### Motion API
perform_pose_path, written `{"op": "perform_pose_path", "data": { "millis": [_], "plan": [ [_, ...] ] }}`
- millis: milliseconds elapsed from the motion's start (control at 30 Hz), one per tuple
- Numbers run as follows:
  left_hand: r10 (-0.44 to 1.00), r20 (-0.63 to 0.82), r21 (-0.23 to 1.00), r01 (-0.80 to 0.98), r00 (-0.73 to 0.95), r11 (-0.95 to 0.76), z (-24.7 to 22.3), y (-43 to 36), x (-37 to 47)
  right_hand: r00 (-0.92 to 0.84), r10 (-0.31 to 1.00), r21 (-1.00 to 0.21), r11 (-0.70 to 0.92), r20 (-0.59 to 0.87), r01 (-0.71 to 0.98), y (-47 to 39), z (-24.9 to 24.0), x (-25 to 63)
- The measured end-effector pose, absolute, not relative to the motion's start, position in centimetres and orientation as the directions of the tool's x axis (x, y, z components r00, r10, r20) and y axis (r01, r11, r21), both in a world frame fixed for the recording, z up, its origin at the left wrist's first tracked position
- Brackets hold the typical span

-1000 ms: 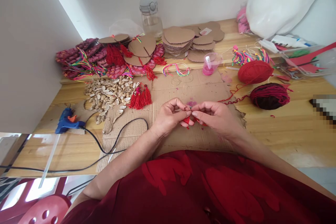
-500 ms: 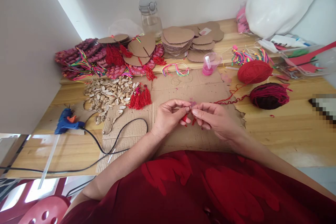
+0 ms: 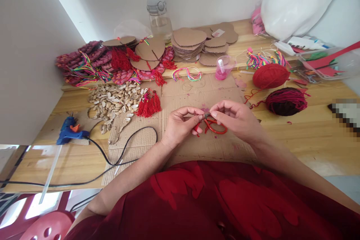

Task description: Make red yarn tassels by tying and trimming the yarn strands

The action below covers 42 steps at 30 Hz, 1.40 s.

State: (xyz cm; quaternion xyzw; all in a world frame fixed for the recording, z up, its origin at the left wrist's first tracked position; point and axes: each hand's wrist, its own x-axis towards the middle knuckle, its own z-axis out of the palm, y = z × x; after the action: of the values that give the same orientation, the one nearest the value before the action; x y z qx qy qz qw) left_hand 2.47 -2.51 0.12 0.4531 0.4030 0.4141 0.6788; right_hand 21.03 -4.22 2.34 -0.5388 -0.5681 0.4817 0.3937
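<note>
My left hand (image 3: 184,122) is closed in a pinch on red yarn (image 3: 197,128), whose strands hang below its fingertips. Close by, my right hand (image 3: 234,120) has thumb and forefinger pressed together near the left fingertips; whatever is between them is too small to make out. Red-handled scissors (image 3: 218,127) show just below and between both hands, over the cardboard sheet (image 3: 180,101), their blades partly covered by fingers. To the right sit a red yarn ball (image 3: 271,75) and a dark and magenta yarn ball (image 3: 287,101), with loose strands trailing toward my right hand.
Red tassels (image 3: 149,104) and peanut shells (image 3: 115,99) lie left of my hands. A blue glue gun (image 3: 70,131) trails a black cord (image 3: 105,153). Behind stand cardboard cutouts (image 3: 188,37), a water bottle (image 3: 159,18) and a pink cup (image 3: 223,69). A plastic box (image 3: 323,71) is at right.
My right hand has shifted slightly right and up from the left one. The red scissor handles now show between the hands. The camera view has shifted a little.
</note>
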Motion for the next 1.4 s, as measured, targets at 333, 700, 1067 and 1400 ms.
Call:
{"op": "perform_pose_path", "data": {
  "millis": [333, 700, 1067, 1400],
  "plan": [
    [0.897, -0.206, 0.952, -0.132, 0.391, 0.276, 0.0, -2.4, 2.3, -0.248, 0.967, -0.902, 0.059, -0.054, 0.427, -4.5, 2.1, 20.8],
    [0.912, -0.205, 0.955, -0.132, 0.356, 0.267, -0.2, -2.3, 2.3, -0.214, 0.977, -0.825, 0.118, -0.004, 0.552, -4.0, 3.2, 22.0],
    [0.916, -0.207, 0.958, -0.116, 0.344, 0.26, 0.3, -2.2, 2.3, -0.174, 0.982, -0.977, -0.032, -0.07, 0.212, -4.5, 1.7, 20.5],
    [0.919, -0.197, 0.967, -0.089, 0.341, 0.24, 0.5, -2.1, 2.4, -0.188, 0.973, -0.987, -0.119, -0.137, 0.106, -4.4, 1.5, 20.4]
  ]
}}
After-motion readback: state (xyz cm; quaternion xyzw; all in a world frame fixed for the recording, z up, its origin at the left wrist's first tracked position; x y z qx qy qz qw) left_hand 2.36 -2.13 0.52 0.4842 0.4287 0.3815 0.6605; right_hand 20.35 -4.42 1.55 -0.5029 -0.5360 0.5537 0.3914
